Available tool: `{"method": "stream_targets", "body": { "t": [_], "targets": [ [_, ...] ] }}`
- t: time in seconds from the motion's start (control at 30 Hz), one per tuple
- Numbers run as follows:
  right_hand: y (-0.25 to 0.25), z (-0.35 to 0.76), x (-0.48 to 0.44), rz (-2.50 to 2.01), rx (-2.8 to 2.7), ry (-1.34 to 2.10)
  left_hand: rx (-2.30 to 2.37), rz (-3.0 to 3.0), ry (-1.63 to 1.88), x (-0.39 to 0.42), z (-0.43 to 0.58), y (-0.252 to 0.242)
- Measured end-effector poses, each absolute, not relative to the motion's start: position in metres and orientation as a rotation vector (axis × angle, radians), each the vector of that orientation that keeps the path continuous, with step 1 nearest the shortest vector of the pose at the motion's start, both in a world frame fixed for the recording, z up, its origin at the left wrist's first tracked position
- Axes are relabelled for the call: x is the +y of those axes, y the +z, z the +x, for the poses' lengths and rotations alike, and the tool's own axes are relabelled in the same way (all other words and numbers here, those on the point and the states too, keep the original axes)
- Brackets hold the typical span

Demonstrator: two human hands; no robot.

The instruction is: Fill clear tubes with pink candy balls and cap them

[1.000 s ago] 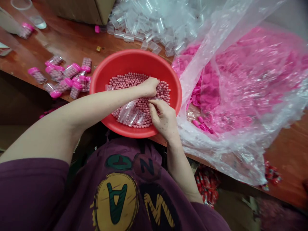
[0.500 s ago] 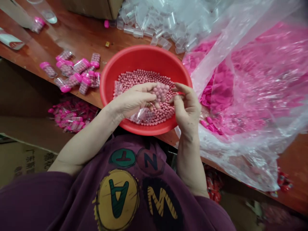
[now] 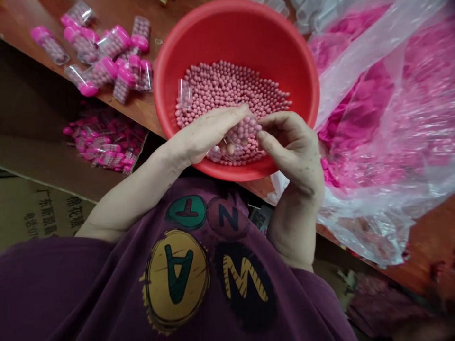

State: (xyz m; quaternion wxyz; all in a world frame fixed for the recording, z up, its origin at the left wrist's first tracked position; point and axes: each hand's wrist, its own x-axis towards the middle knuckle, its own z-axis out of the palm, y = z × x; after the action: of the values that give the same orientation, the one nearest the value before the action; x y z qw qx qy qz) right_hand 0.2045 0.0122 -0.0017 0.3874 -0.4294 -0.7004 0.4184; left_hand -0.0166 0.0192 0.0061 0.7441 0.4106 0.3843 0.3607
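Note:
A red plastic bowl [image 3: 245,33] holds a heap of small pink balls [image 3: 227,87]. Over its near rim my left hand [image 3: 209,132] grips a small clear vial [image 3: 243,130] filled with pink balls. My right hand [image 3: 293,147] is curled beside it, thumb and fingers pinched at the vial's open end; whether it holds a cap is hidden. An empty clear vial [image 3: 185,92] lies on the balls at the left side of the bowl.
Several filled vials with pink caps [image 3: 106,61] lie on the wooden table left of the bowl. A clear plastic bag of pink caps [image 3: 384,104] spreads to the right. Below the table edge a cardboard box [image 3: 106,142] holds more filled vials.
My left hand lifted from the balls with a filled vial and drew it to the bowl's near rim. My right hand closed in on the vial's end. The camera tilted down.

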Motion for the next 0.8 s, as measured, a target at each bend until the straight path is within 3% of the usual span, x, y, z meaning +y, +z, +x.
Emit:
{"method": "stream_targets", "body": {
  "t": [0.33, 0.8],
  "targets": [
    [-0.008, 0.194, 0.014, -1.046, -1.717, 1.307, 0.935, 0.933, 0.742, 0.012, -0.017, 0.020],
    [-0.002, 0.183, 0.007, -1.227, -1.837, 1.181, 1.242, 1.387, 0.661, 0.005, -0.021, 0.024]
  ]
}}
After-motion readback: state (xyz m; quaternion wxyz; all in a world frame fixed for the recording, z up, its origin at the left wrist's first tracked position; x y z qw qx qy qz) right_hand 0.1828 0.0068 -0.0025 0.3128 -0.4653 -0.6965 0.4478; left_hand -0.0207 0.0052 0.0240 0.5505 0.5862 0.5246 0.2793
